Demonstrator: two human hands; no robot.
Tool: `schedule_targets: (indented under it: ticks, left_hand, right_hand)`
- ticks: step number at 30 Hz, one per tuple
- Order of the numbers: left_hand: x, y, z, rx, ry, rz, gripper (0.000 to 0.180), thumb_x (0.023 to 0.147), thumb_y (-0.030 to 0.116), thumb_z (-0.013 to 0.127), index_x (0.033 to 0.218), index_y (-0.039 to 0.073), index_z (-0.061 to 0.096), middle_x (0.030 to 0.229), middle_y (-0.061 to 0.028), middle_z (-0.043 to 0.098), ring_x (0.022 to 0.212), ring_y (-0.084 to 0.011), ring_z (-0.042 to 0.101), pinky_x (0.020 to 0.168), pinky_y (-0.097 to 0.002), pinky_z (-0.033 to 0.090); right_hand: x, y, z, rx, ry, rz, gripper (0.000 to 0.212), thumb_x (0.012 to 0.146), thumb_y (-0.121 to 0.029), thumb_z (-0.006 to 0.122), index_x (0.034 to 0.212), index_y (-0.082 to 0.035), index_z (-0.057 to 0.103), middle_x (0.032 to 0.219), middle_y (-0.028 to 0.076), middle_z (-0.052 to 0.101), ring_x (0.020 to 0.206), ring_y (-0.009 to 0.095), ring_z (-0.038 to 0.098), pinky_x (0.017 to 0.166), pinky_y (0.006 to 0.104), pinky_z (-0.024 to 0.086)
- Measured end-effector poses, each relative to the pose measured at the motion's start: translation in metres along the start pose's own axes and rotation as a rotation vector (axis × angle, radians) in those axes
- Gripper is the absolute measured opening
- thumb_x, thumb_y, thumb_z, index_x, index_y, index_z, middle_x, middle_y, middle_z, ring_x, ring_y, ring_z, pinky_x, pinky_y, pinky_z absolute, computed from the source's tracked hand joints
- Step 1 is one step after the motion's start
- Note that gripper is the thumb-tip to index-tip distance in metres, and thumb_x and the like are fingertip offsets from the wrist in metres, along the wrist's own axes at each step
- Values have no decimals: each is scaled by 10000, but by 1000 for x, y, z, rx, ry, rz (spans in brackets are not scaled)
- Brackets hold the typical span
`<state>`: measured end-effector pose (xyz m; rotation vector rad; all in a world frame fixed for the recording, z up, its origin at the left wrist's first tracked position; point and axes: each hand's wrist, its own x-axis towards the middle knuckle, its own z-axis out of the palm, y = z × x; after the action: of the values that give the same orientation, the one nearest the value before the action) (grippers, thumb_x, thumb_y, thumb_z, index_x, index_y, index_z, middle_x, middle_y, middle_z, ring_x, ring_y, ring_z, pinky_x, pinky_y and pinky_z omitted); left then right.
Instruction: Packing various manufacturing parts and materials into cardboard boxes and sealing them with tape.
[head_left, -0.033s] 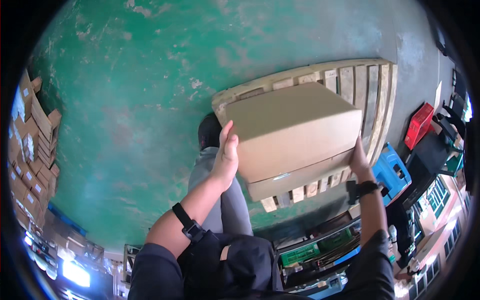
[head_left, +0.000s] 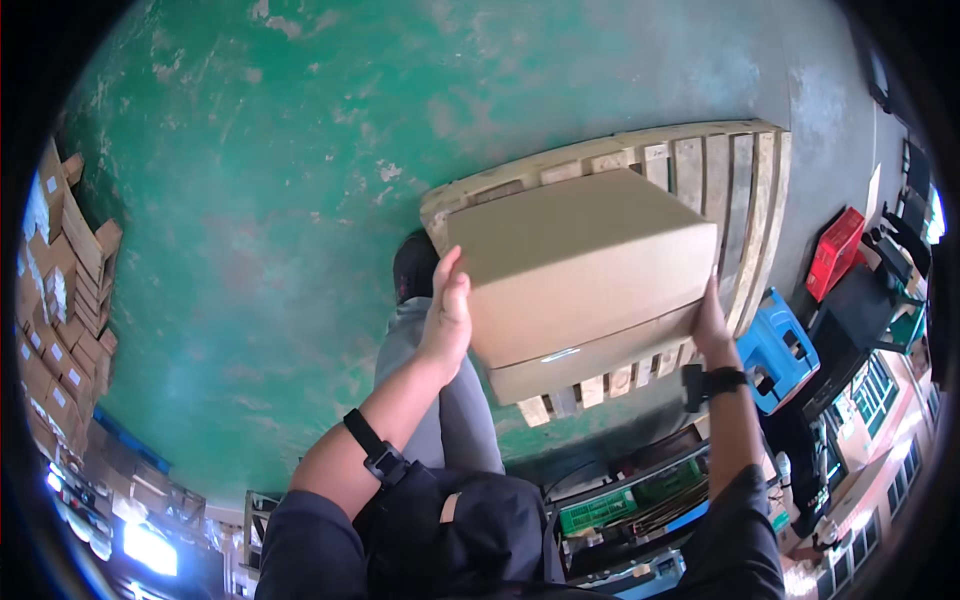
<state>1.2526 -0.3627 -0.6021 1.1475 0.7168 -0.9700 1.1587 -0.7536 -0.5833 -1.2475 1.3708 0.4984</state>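
Note:
A closed brown cardboard box [head_left: 590, 275] is held between my two hands, above a wooden pallet [head_left: 745, 190]. My left hand [head_left: 447, 315] presses against its left end, thumb and fingers upright along the edge. At the opposite end my right hand [head_left: 711, 318] grips the near right corner; most of its fingers are hidden behind the cardboard. A seam runs along the lower part of the near side, with a small shiny strip on it. Whether the bottom touches the pallet I cannot tell.
Stacked cartons [head_left: 50, 320] stand at the far left. To the right are a blue plastic stool [head_left: 778, 345] and a red crate [head_left: 835, 250]. A shelf with a green basket [head_left: 598, 512] is near my right arm. My shoe [head_left: 415, 265] is beside the pallet's left corner.
The box and both hands sit very slightly further left in the picture, and the pallet has shifted a little too. My hold on the box is the same.

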Motion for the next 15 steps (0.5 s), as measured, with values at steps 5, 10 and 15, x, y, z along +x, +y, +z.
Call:
schedule_targets:
  ticks: [5, 10, 15]
  left_hand:
    - [-6, -6, 10, -43, 30, -49, 534, 972, 352, 345, 1446, 110, 297, 1480, -118, 313, 1380, -241, 250, 1128, -345, 182]
    - [-19, -4, 3, -154, 129, -54, 490, 957, 317, 344, 1406, 123, 368, 1435, -103, 377, 1334, -226, 331, 1099, -351, 257]
    - [-13, 16, -7, 71, 187, -51, 536, 967, 413, 297, 1437, 157, 324, 1429, -66, 412, 1322, -236, 385, 1030, -422, 389]
  right_hand:
    - [-4, 8, -10, -32, 195, -71, 746, 954, -601, 389, 1379, 9, 443, 1404, 133, 462, 1270, 207, 421, 1095, 322, 271]
    - [-24, -5, 25, -65, 200, -94, 754, 957, -594, 385, 1383, 27, 421, 1397, 138, 467, 1293, 226, 409, 1095, 331, 271]
    - [-19, -29, 46, -151, 232, -138, 824, 913, -637, 424, 1252, 105, 538, 1236, 243, 578, 1153, 282, 547, 1009, 347, 391]
